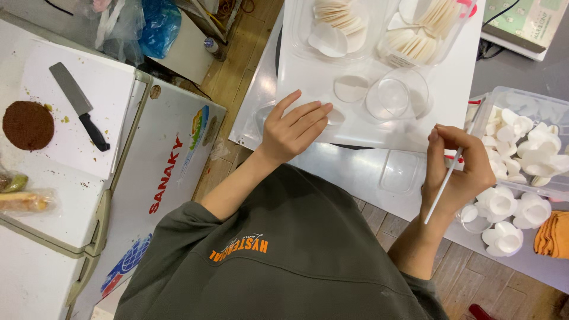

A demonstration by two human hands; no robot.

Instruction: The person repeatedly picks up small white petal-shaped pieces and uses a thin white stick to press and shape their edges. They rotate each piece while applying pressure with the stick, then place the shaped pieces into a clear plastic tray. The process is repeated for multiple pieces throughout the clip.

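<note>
A cleaver point(79, 105) lies beside a brown disc point(28, 125) (both on a white chest freezer point(160, 178)).
</note>
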